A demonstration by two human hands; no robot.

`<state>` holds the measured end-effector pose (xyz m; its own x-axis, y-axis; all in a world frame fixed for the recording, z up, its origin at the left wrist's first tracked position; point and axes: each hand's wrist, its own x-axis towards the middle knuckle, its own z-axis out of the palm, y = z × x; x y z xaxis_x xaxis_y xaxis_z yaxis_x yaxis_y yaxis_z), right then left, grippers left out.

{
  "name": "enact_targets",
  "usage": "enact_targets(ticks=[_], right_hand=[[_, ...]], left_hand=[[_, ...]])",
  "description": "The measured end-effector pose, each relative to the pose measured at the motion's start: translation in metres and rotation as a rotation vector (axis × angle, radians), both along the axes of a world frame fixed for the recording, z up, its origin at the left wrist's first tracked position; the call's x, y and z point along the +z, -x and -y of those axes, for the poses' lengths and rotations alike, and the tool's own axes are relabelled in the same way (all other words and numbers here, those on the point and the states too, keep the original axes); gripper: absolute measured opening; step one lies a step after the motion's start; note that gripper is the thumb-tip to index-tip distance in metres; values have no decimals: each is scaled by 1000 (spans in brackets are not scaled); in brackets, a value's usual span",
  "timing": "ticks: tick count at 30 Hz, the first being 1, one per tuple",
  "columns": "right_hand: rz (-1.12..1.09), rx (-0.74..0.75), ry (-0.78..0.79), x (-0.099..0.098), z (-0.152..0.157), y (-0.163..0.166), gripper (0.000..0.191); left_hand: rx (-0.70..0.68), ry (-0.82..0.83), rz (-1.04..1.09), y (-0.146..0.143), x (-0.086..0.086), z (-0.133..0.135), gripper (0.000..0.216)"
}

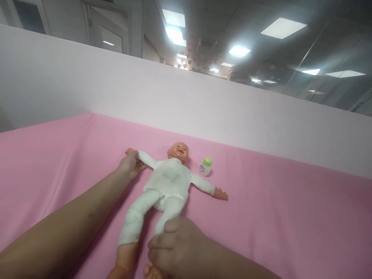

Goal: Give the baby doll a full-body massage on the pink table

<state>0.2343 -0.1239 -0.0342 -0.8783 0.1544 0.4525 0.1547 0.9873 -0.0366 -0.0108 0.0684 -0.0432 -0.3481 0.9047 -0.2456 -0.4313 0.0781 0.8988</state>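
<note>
A baby doll (168, 186) in white clothes lies on its back on a pink sheet (276, 217), head away from me, arms spread. My left hand (130, 164) is closed on the doll's arm near its wrist, at the left. My right hand (177, 248) is wrapped around the doll's lower leg near the foot, at the bottom of the view. The doll's other leg lies free beside it.
A small white bottle with a green cap (205, 167) stands on the sheet just right of the doll's head. A white partition wall (203, 100) rises behind the sheet. Ceiling lights show above it.
</note>
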Motion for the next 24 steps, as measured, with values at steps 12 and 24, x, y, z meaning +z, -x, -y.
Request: enact_targets(ticks=[12, 24], right_hand=[[-344, -62, -17, 25, -3, -4, 30], [-316, -567, 139, 19, -51, -30, 55]], left_hand=[[44, -351, -469, -26, 10, 26, 27], [-378, -800, -1641, -49, 18, 49, 45]])
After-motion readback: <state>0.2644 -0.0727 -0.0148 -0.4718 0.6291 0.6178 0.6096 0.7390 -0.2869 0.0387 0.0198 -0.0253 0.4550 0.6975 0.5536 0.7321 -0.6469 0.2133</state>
